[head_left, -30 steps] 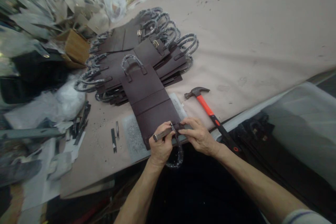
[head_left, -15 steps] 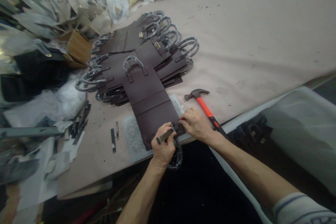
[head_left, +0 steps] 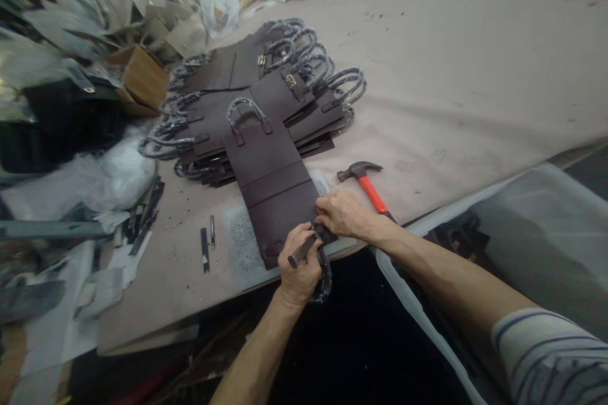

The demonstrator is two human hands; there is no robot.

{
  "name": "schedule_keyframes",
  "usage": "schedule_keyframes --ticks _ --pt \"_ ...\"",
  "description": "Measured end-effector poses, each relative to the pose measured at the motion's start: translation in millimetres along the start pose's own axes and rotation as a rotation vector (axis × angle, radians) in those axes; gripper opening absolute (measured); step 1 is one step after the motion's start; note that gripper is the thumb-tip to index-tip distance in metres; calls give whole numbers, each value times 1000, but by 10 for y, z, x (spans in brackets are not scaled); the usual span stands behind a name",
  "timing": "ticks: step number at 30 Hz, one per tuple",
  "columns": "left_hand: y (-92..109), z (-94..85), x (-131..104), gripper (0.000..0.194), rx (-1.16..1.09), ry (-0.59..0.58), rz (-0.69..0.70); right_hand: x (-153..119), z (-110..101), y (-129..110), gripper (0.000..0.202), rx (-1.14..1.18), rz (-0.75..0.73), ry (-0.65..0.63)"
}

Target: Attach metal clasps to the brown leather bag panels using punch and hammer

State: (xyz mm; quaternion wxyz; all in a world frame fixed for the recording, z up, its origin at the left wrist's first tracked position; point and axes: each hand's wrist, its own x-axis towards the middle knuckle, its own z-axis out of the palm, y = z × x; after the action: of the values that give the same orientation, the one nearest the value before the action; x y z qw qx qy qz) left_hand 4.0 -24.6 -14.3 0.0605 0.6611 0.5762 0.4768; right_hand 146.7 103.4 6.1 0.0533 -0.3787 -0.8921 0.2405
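Note:
A dark brown leather bag panel (head_left: 275, 168) lies lengthwise toward me, its near end on a grey slab (head_left: 241, 247) at the table edge. One wrapped handle (head_left: 247, 106) stands at its far end; another wrapped handle (head_left: 326, 281) hangs over the edge beside my left hand. My left hand (head_left: 299, 275) is closed around a flat metal bar-like tool, perhaps a punch (head_left: 303, 250), tilted over the panel's near end. Close by, my right hand (head_left: 344, 214) has its fingertips pinched together at the panel's near right corner; what they grip is hidden.
A claw hammer (head_left: 373, 195) with a red handle lies right of the panel. Several similar brown panels (head_left: 213, 117) are piled behind. Two slim tools (head_left: 205, 250) rest at left. A plastic-lined bin (head_left: 527, 221) stands at right. A cardboard box (head_left: 142, 79) and plastic bags crowd the left.
My right hand has shifted slightly left, closer to the tool and the panel's corner. My left hand keeps its hold on the tool. The whole view has moved a little.

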Motion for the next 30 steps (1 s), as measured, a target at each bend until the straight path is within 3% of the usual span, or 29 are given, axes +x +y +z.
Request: schedule_keyframes --ticks 9,14,21,24,27,30 --pt "-40 -8 69 9 -20 -57 15 15 -91 44 19 153 68 -18" --pt "-60 -8 109 8 -2 -69 43 -37 -43 97 17 353 85 74" --pt "-81 0 159 12 -15 -120 4 -88 95 119 14 456 81 159" --pt "-92 16 174 14 -47 -139 -5 -227 123 146 10 395 155 296" --pt "-84 34 182 15 -73 -140 -36 -514 93 238 10 153 335 465" --pt "-50 49 206 15 -111 -168 -91 -823 26 366 17 -28 482 452"
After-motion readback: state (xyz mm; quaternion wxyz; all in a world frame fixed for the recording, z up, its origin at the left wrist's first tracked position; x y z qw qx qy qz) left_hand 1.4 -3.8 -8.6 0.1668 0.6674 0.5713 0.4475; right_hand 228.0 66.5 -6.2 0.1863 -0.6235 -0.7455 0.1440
